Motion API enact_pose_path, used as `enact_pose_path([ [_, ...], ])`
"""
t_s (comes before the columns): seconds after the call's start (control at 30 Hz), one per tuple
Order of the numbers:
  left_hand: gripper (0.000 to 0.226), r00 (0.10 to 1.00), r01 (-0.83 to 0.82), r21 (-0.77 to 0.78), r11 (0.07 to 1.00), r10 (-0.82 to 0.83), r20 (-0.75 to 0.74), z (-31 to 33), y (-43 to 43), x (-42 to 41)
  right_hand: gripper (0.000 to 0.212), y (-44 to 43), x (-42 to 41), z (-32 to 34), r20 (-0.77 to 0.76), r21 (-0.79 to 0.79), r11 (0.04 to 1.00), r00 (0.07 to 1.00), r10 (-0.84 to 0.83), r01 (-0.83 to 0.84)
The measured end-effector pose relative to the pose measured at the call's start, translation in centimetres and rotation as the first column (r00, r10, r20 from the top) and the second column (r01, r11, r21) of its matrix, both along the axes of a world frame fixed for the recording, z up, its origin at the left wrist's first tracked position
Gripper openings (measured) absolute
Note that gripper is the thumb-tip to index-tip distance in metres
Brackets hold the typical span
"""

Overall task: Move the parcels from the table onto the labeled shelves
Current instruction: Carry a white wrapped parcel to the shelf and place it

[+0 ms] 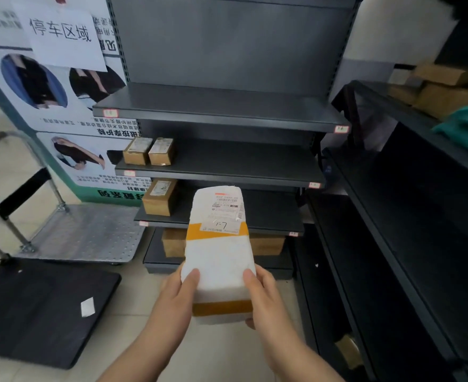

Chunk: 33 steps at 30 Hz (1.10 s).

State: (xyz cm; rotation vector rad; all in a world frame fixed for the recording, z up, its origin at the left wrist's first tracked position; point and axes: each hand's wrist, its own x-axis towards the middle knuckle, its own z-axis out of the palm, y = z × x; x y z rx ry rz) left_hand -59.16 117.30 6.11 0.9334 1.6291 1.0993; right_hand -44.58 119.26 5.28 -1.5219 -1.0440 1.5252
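I hold a white parcel in both hands, out in front of me and off any surface. My left hand grips its near left edge and my right hand grips its near right edge, thumbs on top and fingers curled underneath. Two yellow tape bands cross the parcel, and the label at its far end has "1-7" written on it by hand.

Beyond the parcel stands a dark shelf rack with small tags on the shelf edges. Two small brown boxes sit side by side at the left of one shelf, and another box sits on the shelf below. A metal cart is on the floor to the left.
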Motion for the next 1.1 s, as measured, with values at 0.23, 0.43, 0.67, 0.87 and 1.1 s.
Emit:
enact_pose_path([
  [0.23, 0.062, 1.0, -0.002, 0.006, 1.0, 0.002, -0.008, -1.2, 8.7, -4.6, 0.061, 8.8, -4.7, -1.0, 0.051, -0.011, 1.0, 0.999, -0.004, 0.004],
  [0.43, 0.029, 1.0, 0.003, 0.034, 0.999, -0.002, -0.028, -2.2, 18.6, -11.2, 0.035, 18.7, -11.3, -1.1, 0.065, -0.02, 1.0, 0.998, 0.0, 0.001],
  [0.67, 0.037, 0.997, 0.052, -0.006, 0.999, -0.053, -0.06, -2.3, 28.4, -17.0, 0.029, 27.2, -16.9, -1.2, 0.031, -0.016, 0.999, 0.998, -0.045, 0.046],
  [0.87, 0.041, 0.984, 0.117, -0.075, 0.99, -0.126, -0.129, -4.1, 32.5, -19.0, 0.027, 32.2, -18.4, -1.7, 0.044, -0.04, 0.999, 0.999, -0.026, 0.027],
  [1.1, 0.028, 0.994, 0.082, -0.062, 0.995, -0.086, -0.061, -4.3, 38.5, -20.1, 0.043, 38.7, -19.6, -2.7, 0.071, -0.043, 0.999, 0.997, 0.012, -0.009],
])
